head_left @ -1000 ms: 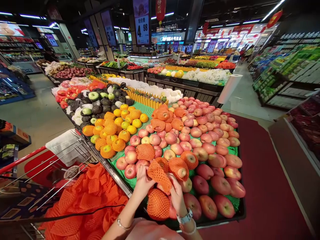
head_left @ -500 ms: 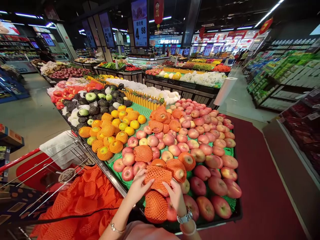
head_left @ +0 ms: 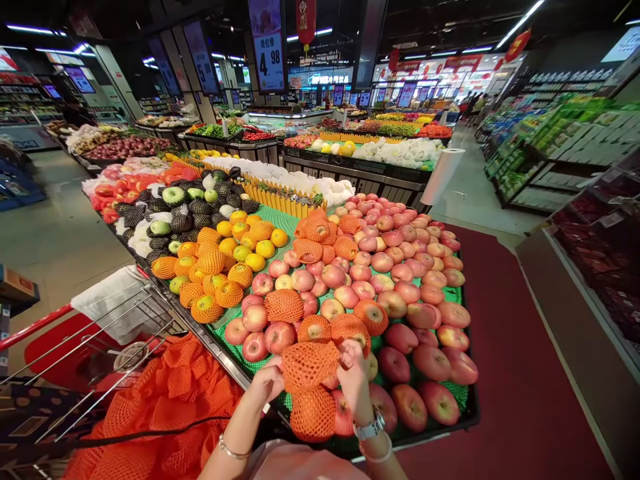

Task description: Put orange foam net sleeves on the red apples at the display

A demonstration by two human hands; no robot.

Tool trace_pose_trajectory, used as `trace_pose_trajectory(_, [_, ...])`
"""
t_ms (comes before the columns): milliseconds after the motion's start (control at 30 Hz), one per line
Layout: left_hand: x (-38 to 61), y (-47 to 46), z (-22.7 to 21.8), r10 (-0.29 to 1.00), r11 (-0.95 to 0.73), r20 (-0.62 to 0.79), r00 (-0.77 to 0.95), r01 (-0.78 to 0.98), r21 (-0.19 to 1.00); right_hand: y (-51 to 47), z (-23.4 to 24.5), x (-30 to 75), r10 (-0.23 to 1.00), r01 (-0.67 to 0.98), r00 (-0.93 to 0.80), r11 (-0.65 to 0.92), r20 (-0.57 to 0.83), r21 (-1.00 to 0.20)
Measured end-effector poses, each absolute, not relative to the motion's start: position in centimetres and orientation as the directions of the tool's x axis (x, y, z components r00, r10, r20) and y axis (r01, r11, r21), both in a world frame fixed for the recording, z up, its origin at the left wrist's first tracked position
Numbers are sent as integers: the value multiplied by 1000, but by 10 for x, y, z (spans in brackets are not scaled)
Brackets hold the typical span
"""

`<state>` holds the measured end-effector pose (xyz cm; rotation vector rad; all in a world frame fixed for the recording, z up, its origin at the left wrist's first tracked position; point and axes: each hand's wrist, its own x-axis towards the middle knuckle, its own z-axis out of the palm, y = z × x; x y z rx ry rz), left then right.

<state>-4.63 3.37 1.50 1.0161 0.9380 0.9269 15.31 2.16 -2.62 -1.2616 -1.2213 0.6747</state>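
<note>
An orange foam net sleeve (head_left: 310, 365) stretches sideways between my hands, above the apples at the near edge of the stand. Its left end is pinched by my left hand (head_left: 269, 381). On the other side, my right hand (head_left: 353, 371) has its fingers curled closed at the sleeve's right end. Whether anything is inside this sleeve I cannot tell. Just below it sits a sleeved apple (head_left: 313, 415), beside a bare red apple (head_left: 343, 415). Behind my right hand is another apple in an orange sleeve (head_left: 351, 329).
A cart (head_left: 150, 313) at the left holds a heap of loose orange net sleeves (head_left: 170, 393), with a dark strap crossing over it. Sleeved oranges (head_left: 213, 261) and black-netted green fruit (head_left: 187, 210) lie at the stand's left. Rows of bare apples (head_left: 400, 280) cover the right side.
My hands have moved apart, pulling the sleeve out wider. My right hand has risen slightly and its fingers have curled in. The whole view has shifted a little.
</note>
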Motion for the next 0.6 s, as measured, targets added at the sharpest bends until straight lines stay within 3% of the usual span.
trace_pose_trajectory(100, [-44, 36, 21, 924, 186, -159, 349, -46, 981, 15, -18, 155, 893, 279, 307, 246, 329, -928])
trace_pose_trajectory(267, [-36, 37, 35, 879, -7, -44, 475, 104, 995, 10, 5, 166, 943, 241, 90, 291, 320, -926])
trace_pose_trajectory(433, [-37, 36, 24, 925, -92, 22, 380, 167, 982, 9, 14, 168, 985, 129, -38, 170, 166, -977])
trace_pose_trajectory(600, [-41, 39, 9, 958, -37, -20, 285, 195, 980, 11, 6, 155, 991, 81, -86, 112, 105, -990])
